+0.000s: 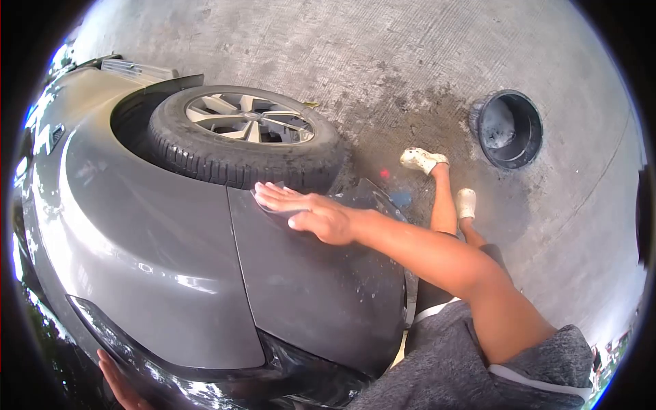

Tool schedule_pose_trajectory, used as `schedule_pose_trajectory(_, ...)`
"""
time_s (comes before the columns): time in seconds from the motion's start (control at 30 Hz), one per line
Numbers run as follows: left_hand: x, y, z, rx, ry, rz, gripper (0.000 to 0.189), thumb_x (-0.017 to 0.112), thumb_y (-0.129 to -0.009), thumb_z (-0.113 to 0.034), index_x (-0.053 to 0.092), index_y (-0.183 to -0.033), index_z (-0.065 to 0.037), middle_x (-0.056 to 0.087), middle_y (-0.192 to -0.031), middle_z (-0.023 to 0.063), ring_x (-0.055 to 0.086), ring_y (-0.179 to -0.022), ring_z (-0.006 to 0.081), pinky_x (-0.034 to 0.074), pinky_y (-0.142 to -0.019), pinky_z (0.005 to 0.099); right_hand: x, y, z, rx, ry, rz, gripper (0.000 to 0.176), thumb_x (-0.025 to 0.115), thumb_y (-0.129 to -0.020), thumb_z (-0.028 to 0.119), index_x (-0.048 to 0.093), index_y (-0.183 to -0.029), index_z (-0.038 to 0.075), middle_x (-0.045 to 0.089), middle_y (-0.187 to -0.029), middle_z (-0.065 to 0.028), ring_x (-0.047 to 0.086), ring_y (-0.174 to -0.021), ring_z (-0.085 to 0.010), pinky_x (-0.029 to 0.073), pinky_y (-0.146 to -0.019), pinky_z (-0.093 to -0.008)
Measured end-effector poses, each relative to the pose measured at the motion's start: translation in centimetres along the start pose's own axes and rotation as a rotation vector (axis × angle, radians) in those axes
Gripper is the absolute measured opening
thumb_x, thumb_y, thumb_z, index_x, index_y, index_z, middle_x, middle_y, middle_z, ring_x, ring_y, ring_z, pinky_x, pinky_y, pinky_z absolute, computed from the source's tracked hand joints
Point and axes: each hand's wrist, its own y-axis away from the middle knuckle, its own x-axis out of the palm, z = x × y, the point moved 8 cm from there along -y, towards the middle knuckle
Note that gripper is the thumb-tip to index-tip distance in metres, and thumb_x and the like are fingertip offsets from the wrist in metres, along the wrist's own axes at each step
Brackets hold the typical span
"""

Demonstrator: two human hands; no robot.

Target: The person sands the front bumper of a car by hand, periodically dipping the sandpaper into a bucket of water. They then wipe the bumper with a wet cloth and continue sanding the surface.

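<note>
My right hand [314,213] lies nearly flat on the grey bumper [311,287] of a car, close to the wheel arch. Under its fingers and thumb is a thin dark sheet that looks like sandpaper [279,217], pressed against the panel. Pale wet specks dot the bumper right of the hand. At the lower left edge, my left hand [121,383] shows only in part. Its fingers are stretched out past the headlight [171,365], by the car's front; the rest is out of frame.
A wheel [249,126] with a black tyre sits in the arch beside the grey fender [164,219]. On the concrete floor [328,55], partly wet, stands a black bucket [535,133] with whitish liquid. My feet wear pale clogs [422,160]. A small blue patch [402,199] lies near the bumper.
</note>
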Motion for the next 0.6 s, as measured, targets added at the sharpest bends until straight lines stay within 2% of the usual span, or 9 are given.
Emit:
schedule_pose_trajectory(0.07,0.0,0.0,-0.2,0.019,-0.077,0.055,0.096,0.000,-0.097,-0.071,0.025,-0.155,0.002,0.030,-0.159,0.0232,0.024,-0.150,0.0368,0.019,-0.124,0.0488,-0.2,1.4,0.8,-0.024,-0.040,0.002,0.068,0.040,-0.090,0.017,0.029,-0.157,0.005,0.016,-0.166,-0.0157,0.007,-0.155,-0.0308,0.003,-0.126,-0.0462)
schedule_pose_trajectory(0.17,0.4,-0.2,-1.1,0.011,-0.124,0.088,0.096,0.003,-0.096,-0.072,0.029,-0.154,0.000,0.032,-0.158,0.0226,0.026,-0.149,0.0373,0.018,-0.124,0.0501,1.0,7.0,2.7,0.081,-0.040,0.019,0.066,0.039,-0.095,0.020,0.026,-0.157,0.003,0.014,-0.167,-0.0147,0.008,-0.155,-0.0317,0.005,-0.125,-0.0467)
schedule_pose_trajectory(0.3,1.1,-0.7,-2.6,0.017,-0.248,0.156,0.096,0.007,-0.096,-0.075,0.034,-0.153,-0.003,0.035,-0.157,0.0219,0.028,-0.149,0.0380,0.017,-0.123,0.0518,0.6,-0.1,1.5,-0.027,0.108,0.075,0.067,0.039,-0.097,0.023,0.021,-0.159,0.003,0.010,-0.168,-0.0146,0.005,-0.156,-0.0299,0.003,-0.125,-0.0484)
schedule_pose_trajectory(0.37,0.8,-0.6,-3.2,0.010,-0.308,0.163,0.096,0.009,-0.095,-0.076,0.037,-0.153,-0.004,0.036,-0.157,0.0215,0.029,-0.148,0.0384,0.017,-0.122,0.0527,0.2,-1.6,1.9,-0.107,0.062,0.086,0.066,0.038,-0.098,0.024,0.021,-0.158,0.003,0.010,-0.168,-0.0153,0.005,-0.156,-0.0306,0.002,-0.125,-0.0479)
schedule_pose_trajectory(0.4,0.6,-0.3,-3.2,0.012,-0.322,0.152,0.096,0.010,-0.095,-0.076,0.038,-0.152,-0.005,0.037,-0.157,0.0213,0.029,-0.148,0.0385,0.016,-0.122,0.0532,0.4,-0.4,1.7,-0.152,0.079,0.095,0.066,0.038,-0.099,0.025,0.022,-0.158,0.003,0.010,-0.168,-0.0149,0.005,-0.155,-0.0315,0.002,-0.124,-0.0475)
schedule_pose_trajectory(0.43,0.4,-0.2,-3.0,0.032,-0.268,0.150,0.091,0.015,-0.097,-0.075,0.041,-0.151,-0.007,0.035,-0.158,0.0204,0.027,-0.149,0.0394,0.014,-0.122,0.0539,0.3,1.8,1.9,-0.088,0.045,0.095,0.066,0.037,-0.098,0.027,0.024,-0.158,0.002,0.012,-0.168,-0.0143,0.005,-0.155,-0.0325,0.002,-0.125,-0.0467)
schedule_pose_trajectory(0.5,-0.2,-0.4,-3.1,0.035,-0.267,0.133,0.090,0.015,-0.097,-0.074,0.041,-0.151,-0.007,0.035,-0.158,0.0204,0.027,-0.149,0.0393,0.014,-0.122,0.0539,0.7,6.7,-0.3,-0.012,-0.063,0.080,0.068,0.035,-0.096,0.031,0.027,-0.156,0.001,0.016,-0.167,-0.0139,0.007,-0.155,-0.0297,0.002,-0.125,-0.0456)
schedule_pose_trajectory(0.53,0.3,-0.3,-3.0,0.031,-0.282,0.163,0.090,0.015,-0.098,-0.073,0.041,-0.151,-0.006,0.034,-0.159,0.0204,0.027,-0.149,0.0391,0.014,-0.122,0.0539,0.6,6.4,-0.1,0.019,-0.068,0.048,0.068,0.035,-0.097,0.033,0.029,-0.156,0.000,0.016,-0.167,-0.0136,0.008,-0.155,-0.0284,0.002,-0.125,-0.0452)
schedule_pose_trajectory(0.6,0.3,-0.4,-3.1,0.017,-0.267,0.167,0.089,0.016,-0.098,-0.073,0.041,-0.151,-0.006,0.034,-0.159,0.0203,0.027,-0.149,0.0394,0.014,-0.122,0.0538,0.2,1.5,2.5,-0.095,-0.060,0.039,0.068,0.036,-0.097,0.034,0.030,-0.155,0.000,0.016,-0.167,-0.0137,0.010,-0.155,-0.0275,0.001,-0.125,-0.0445)
